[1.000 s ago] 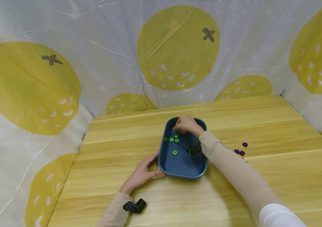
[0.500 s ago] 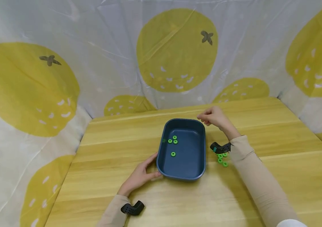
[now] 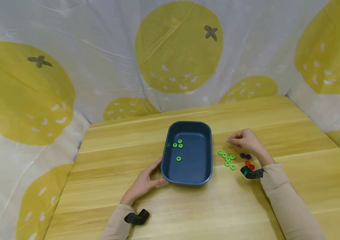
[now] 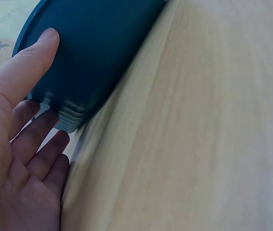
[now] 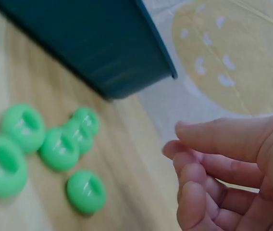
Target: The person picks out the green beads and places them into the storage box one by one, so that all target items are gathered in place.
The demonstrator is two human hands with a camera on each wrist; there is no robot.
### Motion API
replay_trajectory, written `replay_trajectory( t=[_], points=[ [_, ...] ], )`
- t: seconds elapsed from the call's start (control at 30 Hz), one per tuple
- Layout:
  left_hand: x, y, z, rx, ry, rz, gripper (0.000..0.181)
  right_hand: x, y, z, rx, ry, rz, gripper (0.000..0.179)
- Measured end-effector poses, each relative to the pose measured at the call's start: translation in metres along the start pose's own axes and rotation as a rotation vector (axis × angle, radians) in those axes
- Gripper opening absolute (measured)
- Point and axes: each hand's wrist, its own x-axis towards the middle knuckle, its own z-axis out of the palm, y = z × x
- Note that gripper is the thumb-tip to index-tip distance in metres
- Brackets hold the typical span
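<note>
Green rings (image 5: 81, 195) in and beside blue tray (image 3: 195, 160)

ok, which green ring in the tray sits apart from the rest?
The lone green ring lying closest to the near end of the tray; the other three green rings bunch together farther from the person.

A pale cloth (image 3: 107, 30) hung behind the far edge of the wood-grained counter (image 3: 113, 143) and along both sides. A large printed yellow lemon (image 3: 176, 50) showed above the far edge; a second lemon (image 3: 17, 93) spread beyond the far left corner, a third lemon (image 3: 335, 43) beyond the far right.
</note>
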Motion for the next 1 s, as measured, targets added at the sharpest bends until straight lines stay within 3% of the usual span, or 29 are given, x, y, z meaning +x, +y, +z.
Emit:
replay_trajectory(
  t=[0.2,0.47,1.0],
  points=[
    [0.000,0.001,-0.002,-0.002,-0.010,0.009,0.078,-0.005,0.011,-0.004,-0.088,-0.091,0.012,0.025],
    [-0.001,0.000,-0.001,-0.008,-0.008,-0.003,0.078,-0.010,0.016,-0.007,-0.158,-0.210,-0.054,0.018],
    [-0.003,0.000,0.000,-0.013,-0.012,-0.003,0.078,-0.011,0.010,0.001,-0.238,-0.182,-0.023,0.010]
  ],
)
